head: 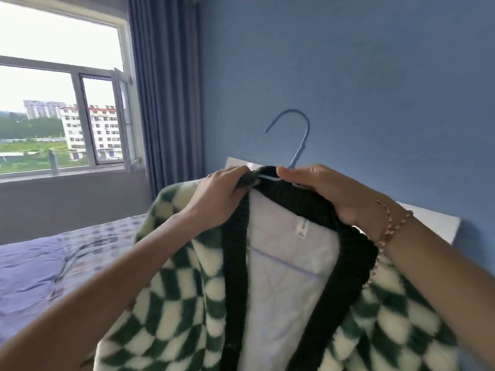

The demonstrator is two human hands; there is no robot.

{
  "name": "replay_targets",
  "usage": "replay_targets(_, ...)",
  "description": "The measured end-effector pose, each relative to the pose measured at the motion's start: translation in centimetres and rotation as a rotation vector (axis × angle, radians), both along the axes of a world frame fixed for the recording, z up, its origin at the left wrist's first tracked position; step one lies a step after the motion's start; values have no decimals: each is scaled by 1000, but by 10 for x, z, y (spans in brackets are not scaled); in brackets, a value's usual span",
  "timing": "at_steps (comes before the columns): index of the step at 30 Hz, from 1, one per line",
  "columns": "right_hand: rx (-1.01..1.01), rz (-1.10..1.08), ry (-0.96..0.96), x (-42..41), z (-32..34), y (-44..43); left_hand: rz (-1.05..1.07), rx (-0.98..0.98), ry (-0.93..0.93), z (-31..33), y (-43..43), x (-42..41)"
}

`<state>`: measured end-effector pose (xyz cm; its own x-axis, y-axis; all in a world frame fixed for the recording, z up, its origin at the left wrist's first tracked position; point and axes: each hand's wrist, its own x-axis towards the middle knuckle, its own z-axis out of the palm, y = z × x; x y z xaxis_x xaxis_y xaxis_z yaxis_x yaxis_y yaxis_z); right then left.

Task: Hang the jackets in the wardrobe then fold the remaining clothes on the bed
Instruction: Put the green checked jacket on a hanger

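Note:
A fleece jacket with a green-and-cream check, black knitted trim and white quilted lining hangs in front of me on a blue hanger, whose hook sticks up above the collar. My left hand pinches the black collar on its left side. My right hand grips the collar and the hanger's neck on the right; a beaded bracelet circles that wrist. The hanger's lower bar shows as a thin blue line across the lining.
A bed with a purple patterned sheet lies at lower left, its white headboard against the blue wall behind the jacket. A window and blue curtains fill the left side.

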<state>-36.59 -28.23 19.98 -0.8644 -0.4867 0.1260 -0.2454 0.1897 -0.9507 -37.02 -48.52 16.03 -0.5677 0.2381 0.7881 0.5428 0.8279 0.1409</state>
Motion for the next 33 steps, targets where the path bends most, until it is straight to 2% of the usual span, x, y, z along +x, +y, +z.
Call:
replay_targets(3, 10, -177, -87, 16, -22, 33, -107, -5, -70, -29, 43, -5)
replay_targets(9, 115, -387, -99, 52, -79, 99, -288, -158, -300, -86, 131, 6)
replay_targets(14, 178, -575, -115, 90, -102, 153, -485, -230, -397, -112, 196, 13)
replay_targets(19, 190, -815, -137, 148, -116, 198, -693, -252, -409, -132, 266, 34)
replay_targets(27, 142, -1272, -154, 256, -130, 229, -1028, -337, -315, -148, 360, 102)
replay_targets(33, 52, -1647, -185, 324, -130, 249, -1220, -361, -416, -154, 408, 174)
